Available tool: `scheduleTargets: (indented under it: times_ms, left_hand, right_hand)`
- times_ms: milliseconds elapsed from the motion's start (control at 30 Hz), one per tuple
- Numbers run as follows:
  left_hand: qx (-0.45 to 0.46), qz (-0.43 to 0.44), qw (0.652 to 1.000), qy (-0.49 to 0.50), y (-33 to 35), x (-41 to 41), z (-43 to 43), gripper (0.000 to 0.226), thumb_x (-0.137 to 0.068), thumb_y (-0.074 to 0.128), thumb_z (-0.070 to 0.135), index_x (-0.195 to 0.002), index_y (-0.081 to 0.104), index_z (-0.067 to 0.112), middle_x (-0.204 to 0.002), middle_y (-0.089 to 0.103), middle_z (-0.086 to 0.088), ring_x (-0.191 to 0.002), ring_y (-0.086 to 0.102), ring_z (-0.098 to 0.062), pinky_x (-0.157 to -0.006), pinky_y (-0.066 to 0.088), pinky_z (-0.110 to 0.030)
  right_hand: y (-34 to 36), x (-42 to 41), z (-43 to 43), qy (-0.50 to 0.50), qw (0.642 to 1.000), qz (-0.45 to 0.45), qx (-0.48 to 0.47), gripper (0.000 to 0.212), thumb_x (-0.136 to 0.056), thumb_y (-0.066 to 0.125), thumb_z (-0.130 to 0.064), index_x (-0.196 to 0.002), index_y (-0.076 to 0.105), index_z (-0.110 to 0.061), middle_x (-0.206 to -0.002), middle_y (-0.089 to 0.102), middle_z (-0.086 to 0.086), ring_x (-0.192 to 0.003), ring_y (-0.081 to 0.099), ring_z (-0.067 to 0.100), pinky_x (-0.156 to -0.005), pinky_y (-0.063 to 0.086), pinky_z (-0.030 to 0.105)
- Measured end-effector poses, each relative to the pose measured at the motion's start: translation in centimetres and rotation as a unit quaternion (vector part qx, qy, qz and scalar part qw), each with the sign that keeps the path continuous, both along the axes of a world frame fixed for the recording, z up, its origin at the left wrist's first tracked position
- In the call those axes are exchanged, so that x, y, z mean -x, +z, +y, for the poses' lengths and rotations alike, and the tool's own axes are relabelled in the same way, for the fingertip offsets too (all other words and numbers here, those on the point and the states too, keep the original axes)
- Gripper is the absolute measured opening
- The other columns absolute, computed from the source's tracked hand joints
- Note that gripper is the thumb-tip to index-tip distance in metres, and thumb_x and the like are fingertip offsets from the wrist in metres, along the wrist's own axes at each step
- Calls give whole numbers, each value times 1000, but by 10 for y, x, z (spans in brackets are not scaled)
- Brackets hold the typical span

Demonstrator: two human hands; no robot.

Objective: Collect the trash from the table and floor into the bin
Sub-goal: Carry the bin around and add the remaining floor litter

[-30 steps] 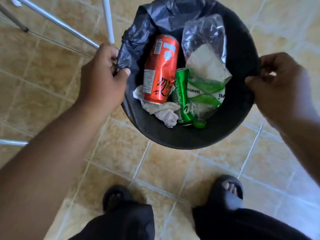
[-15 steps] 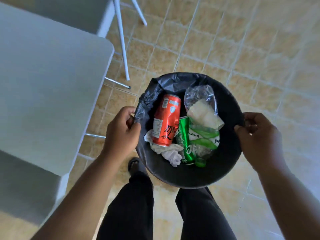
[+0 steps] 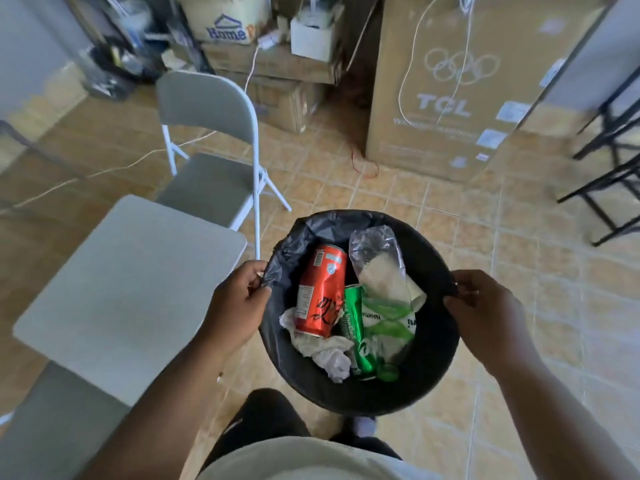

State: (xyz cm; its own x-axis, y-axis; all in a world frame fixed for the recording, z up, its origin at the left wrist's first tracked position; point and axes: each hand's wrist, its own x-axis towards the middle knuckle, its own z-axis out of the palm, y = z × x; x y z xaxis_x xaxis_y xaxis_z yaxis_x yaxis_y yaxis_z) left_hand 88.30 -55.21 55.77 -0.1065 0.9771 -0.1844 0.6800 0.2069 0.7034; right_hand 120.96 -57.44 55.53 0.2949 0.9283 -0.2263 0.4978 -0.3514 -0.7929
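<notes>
I hold a round black bin (image 3: 436, 362), lined with a black bag, in front of my body above the tiled floor. My left hand (image 3: 235, 306) grips its left rim and my right hand (image 3: 485, 313) grips its right rim. Inside lie a red can (image 3: 320, 292), a green can (image 3: 356, 330), crumpled white tissue (image 3: 322, 351), a clear plastic bag (image 3: 375, 251) and a white and green wrapper (image 3: 384, 323).
A grey table (image 3: 128, 292) stands at my left. A grey folding chair (image 3: 207, 161) is behind it. Cardboard boxes (image 3: 443, 91) line the far wall, with a white cable (image 3: 104, 171) on the floor. Black table legs (image 3: 609, 161) stand at the right.
The bin has risen with both hands on its rim. My view has lifted from the floor to take in the table, chair and boxes.
</notes>
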Motion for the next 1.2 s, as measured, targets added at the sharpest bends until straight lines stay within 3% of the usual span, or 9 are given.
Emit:
scheduleTargets:
  times_ms: [100,333,500,767,900,1067,1200]
  left_hand:
    - [-8,-5,1000,-9,11,-5,21,25,-90,58,11,-110,60,25,-85,62,-5,-83,63,-26,-77,51,-39]
    - [-19,-25,999,-18,12,-3,104,26,-90,57,11,-111,60,27,-83,59,-1,-83,62,-27,-75,49,-37]
    - [-31,-52,998,-28,14,10,190,25,-90,57,11,-104,58,32,-81,58,-4,-79,61,-30,-71,50,-42]
    - [-51,-77,995,-42,28,34,314,25,-89,57,11,-101,59,32,-75,59,-2,-71,57,-25,-67,46,-35]
    - [-54,-91,994,-32,31,42,370,27,-88,55,9,-107,63,26,-79,61,-9,-76,60,-29,-68,49,-39]
    - [-51,-106,993,2,24,41,440,28,-84,55,13,-102,63,33,-69,55,7,-67,54,-19,-67,46,-36]
    - [-54,-107,992,30,19,31,498,27,-84,55,14,-102,62,34,-73,59,-1,-69,56,-21,-68,47,-37]
  right_hand:
    - [9,-7,16,-14,1000,0,-11,39,-78,63,0,-81,61,-39,-83,70,-8,-82,66,24,-77,55,42]
    - [15,1,86,-23,998,-46,-22,30,-80,65,-1,-92,61,-28,-79,62,-13,-84,62,27,-78,52,39]
    - [23,14,161,-58,997,-52,-12,30,-77,64,-3,-89,64,-31,-80,65,-9,-83,63,27,-75,55,45]
    - [41,39,277,-92,994,-46,-25,30,-70,65,-15,-90,65,-37,-80,69,-9,-82,67,25,-77,57,52]
    - [47,42,337,-84,994,-55,-33,31,-74,66,-8,-87,65,-36,-79,66,-11,-82,65,24,-78,56,51]
    - [46,35,427,-43,996,-67,-45,28,-77,66,-6,-94,68,-27,-77,65,-10,-80,65,26,-75,56,43]
    - [36,25,506,-20,997,-47,-57,28,-77,66,-2,-90,67,-28,-75,64,-11,-80,63,25,-74,53,37]
